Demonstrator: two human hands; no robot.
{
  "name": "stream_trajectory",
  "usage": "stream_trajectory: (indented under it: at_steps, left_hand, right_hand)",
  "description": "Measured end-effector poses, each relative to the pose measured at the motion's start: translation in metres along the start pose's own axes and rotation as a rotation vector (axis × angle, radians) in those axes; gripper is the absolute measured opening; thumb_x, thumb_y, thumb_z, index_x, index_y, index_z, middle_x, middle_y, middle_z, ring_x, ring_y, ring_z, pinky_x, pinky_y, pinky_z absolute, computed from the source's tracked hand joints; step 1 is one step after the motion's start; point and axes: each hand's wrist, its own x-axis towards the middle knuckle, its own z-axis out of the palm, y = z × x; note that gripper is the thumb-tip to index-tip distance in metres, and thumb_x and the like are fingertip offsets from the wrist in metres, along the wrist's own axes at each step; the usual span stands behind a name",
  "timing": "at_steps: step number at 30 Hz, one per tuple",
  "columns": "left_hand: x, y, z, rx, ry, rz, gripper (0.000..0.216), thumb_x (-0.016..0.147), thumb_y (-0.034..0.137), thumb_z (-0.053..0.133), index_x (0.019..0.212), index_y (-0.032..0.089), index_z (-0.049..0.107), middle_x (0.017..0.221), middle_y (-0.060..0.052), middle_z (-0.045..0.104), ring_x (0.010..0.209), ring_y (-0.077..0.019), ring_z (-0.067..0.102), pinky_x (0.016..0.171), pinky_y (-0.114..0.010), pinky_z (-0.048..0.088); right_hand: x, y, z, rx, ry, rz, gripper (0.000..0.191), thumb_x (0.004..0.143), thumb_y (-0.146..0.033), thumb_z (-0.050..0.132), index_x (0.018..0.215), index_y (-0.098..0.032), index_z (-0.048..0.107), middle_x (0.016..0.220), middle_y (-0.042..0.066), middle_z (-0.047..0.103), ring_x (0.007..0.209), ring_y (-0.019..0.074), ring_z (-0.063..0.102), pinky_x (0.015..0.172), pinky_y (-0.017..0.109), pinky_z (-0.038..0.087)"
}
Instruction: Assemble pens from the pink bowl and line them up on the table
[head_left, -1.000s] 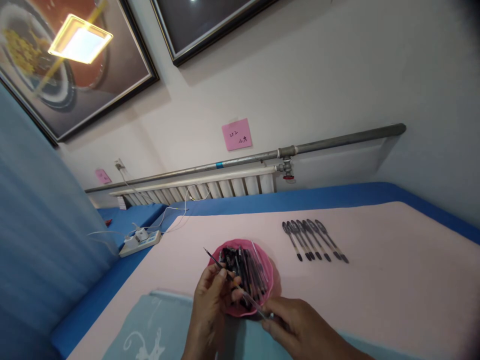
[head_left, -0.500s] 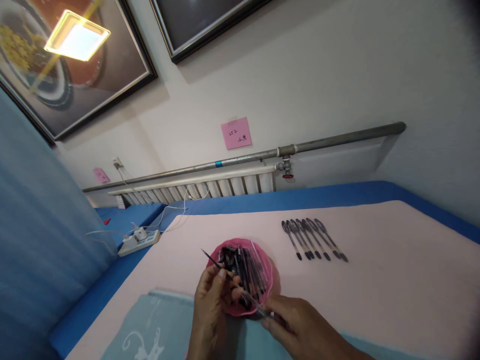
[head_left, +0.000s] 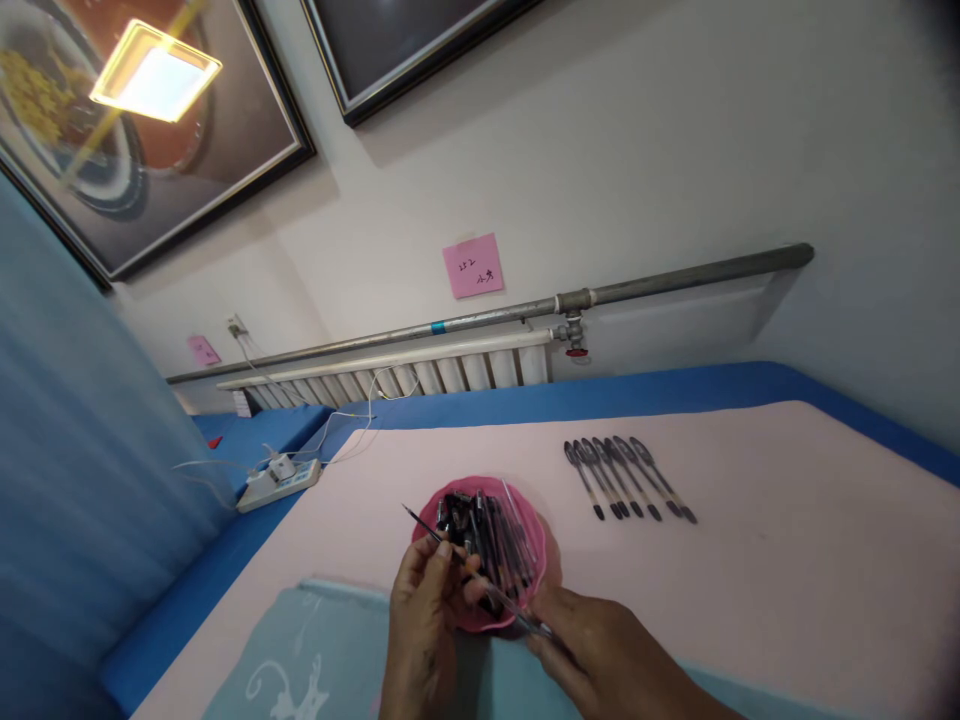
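My left hand [head_left: 426, 600] pinches a thin dark pen refill [head_left: 420, 522], its fine tip pointing up and to the left. The refill's lower end lines up with a clear pen barrel [head_left: 508, 604]; I cannot tell how far it sits inside. Closed around the barrel's lower end is my right hand [head_left: 589, 640]. Both hands are over the near side of a pink scalloped bowl [head_left: 546, 535]. Inside it are black pen parts [head_left: 459, 510] and clear barrels [head_left: 516, 520]. Several capped pens [head_left: 626, 478] lie in a slanted row to the right.
A pink cloth [head_left: 787, 560] covers the blue-edged table [head_left: 720, 382]. Light blue fabric [head_left: 315, 640] lies at the near edge. At left are a power strip [head_left: 279, 485] with cables and a blue curtain [head_left: 82, 450]. A radiator [head_left: 480, 372] and pipe [head_left: 675, 280] run along the wall.
Very little differs. The refill's tip has dipped slightly, and my right hand has shifted slightly on the barrel. The bowl and the row of pens have stayed in place.
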Motion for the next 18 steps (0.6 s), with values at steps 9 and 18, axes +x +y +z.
stream_trajectory:
  at_steps: [9,18]
  left_hand:
    - [-0.0009,-0.002,-0.0005,-0.019,0.018,0.003,0.032,0.059,0.027,0.08,0.079,0.016,0.057,0.072,-0.002,0.064,0.063,-0.0141,0.064,0.052,-0.025,0.053]
    - [-0.0007,-0.001,-0.0003,-0.004,0.028,0.016,0.032,0.058,0.026,0.08,0.078,0.015,0.058,0.071,-0.002,0.065,0.063,-0.014,0.064,0.052,-0.023,0.053]
  right_hand:
    - [0.0002,0.0025,0.0017,-0.017,0.015,-0.041,0.019,0.089,-0.029,0.046,0.104,-0.03,0.057,0.092,0.001,0.066,0.077,0.0178,0.061,0.061,0.023,0.039]
    - [0.0008,-0.0017,-0.0012,0.01,-0.015,-0.008,0.017,0.088,-0.032,0.046,0.099,-0.028,0.058,0.093,0.001,0.066,0.078,0.0173,0.06,0.063,0.023,0.04]
